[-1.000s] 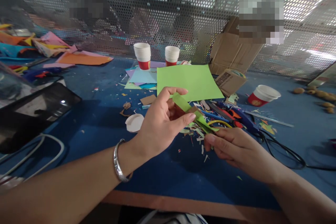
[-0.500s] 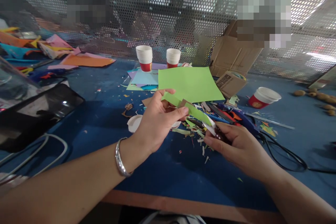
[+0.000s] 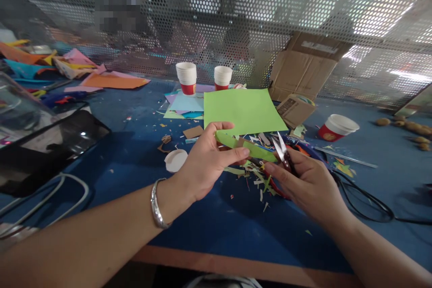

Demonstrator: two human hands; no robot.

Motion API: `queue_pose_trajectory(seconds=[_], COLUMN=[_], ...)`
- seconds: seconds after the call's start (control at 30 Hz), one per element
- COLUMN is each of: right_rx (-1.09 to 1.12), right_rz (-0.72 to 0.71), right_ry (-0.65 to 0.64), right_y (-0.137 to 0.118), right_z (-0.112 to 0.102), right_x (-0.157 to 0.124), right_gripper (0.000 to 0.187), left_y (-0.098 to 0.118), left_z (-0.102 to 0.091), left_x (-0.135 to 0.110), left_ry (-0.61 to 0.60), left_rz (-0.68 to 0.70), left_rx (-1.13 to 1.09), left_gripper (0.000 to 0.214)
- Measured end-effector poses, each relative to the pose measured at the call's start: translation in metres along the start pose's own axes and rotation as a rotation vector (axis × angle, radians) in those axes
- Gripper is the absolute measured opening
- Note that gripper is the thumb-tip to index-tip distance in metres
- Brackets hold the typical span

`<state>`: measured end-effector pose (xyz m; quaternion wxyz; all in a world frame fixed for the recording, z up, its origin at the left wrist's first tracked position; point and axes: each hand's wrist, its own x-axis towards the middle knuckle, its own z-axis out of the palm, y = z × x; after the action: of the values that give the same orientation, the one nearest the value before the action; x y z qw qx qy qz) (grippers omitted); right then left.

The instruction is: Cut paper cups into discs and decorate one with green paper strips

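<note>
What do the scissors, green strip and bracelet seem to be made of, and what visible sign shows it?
Scissors: metal blades, by their bright shine; dark handle, material unclear.
Green strip: matt, probably paper, being thin with crisp edges.
Bracelet: polished, silvery metal, judging by its sharp glints.

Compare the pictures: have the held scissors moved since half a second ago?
Yes: the scissors moved up and right in view, blades closer to the large green sheet.

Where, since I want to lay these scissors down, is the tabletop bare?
Blue table is nearly bare between the forearms, from the scraps to the brown edge, and between the black cord and brown lumps. It is crowded beneath the green strip and right hand.
</note>
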<state>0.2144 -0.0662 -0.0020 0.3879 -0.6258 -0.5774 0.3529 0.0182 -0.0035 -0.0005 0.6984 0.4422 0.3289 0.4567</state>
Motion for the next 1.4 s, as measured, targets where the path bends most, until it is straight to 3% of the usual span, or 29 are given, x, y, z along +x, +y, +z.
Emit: queue_pose_trajectory(seconds=[0.47, 0.83, 1.27, 1.4], right_rx=[0.013, 0.09, -0.428, -0.528], right_rz=[-0.029, -0.124, -0.211, -0.25], right_ry=[0.011, -0.06, -0.283, -0.352], right_y=[0.003, 0.011, 0.01, 0.009], right_z=[0.001, 0.001, 0.0, 0.002], right_x=[0.002, 0.002, -0.001, -0.006], right_gripper=[0.035, 0.03, 0.03, 0.021], left_y=[0.001, 0.003, -0.002, -0.004], left_z=[0.003, 0.005, -0.011, -0.013], left_x=[0.0, 0.004, 0.014, 0.017], left_ry=[0.019, 0.121, 0.088, 0.087], left_rz=[-0.013, 0.037, 0.176, 0.185], left_rx=[-0.021, -0.062, 0.084, 0.093], left_gripper=[0.065, 0.059, 0.039, 0.03])
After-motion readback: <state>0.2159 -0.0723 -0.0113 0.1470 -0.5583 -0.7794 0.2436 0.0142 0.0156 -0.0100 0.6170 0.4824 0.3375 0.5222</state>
